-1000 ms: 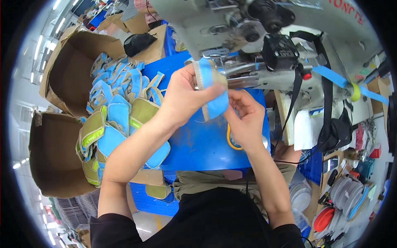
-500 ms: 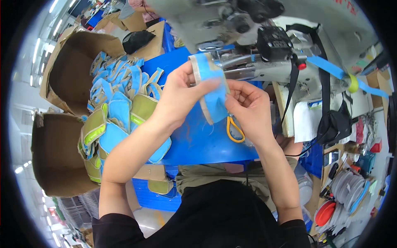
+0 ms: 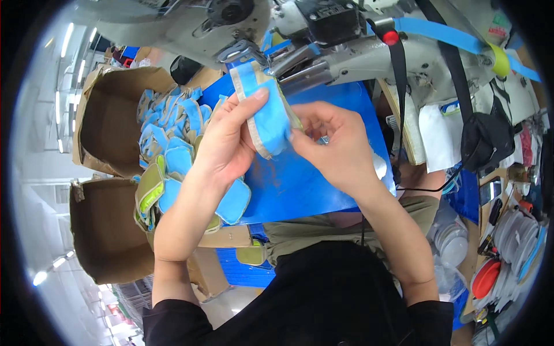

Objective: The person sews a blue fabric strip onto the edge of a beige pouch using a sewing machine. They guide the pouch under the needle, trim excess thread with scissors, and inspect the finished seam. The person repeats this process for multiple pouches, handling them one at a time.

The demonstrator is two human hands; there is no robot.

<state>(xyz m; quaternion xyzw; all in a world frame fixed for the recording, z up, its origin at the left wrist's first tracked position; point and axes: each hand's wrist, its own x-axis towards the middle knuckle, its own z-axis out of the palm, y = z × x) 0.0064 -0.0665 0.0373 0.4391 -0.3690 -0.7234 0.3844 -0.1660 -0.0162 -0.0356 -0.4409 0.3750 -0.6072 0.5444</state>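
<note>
A blue fabric piece (image 3: 270, 118) with beige edging is held up in front of the sewing machine (image 3: 323, 72), its upper end close to the machine's needle area. My left hand (image 3: 228, 138) is closed on its left side, the thumb pressed flat on the blue face. At the right edge, where a strip of green shows, my right hand (image 3: 337, 141) has thumb and fingers bent together on the fabric. A small bluish thing shows between the right fingers, too little to name. Below both hands lies the blue tabletop (image 3: 300, 190).
Left of my arm are heaped blue and beige sewn pieces (image 3: 173, 121) and green-and-blue pieces (image 3: 151, 190). Two cardboard boxes (image 3: 107, 230) stand beyond them. Blue tape (image 3: 438, 33) runs through a yellow-green ring (image 3: 496, 59) on the machine. Black straps (image 3: 399, 86) hang at right.
The view has shifted, and my hands with the fabric piece now appear further left, nearer the machine's needle area. The yellow-handled tool below my right hand no longer shows.
</note>
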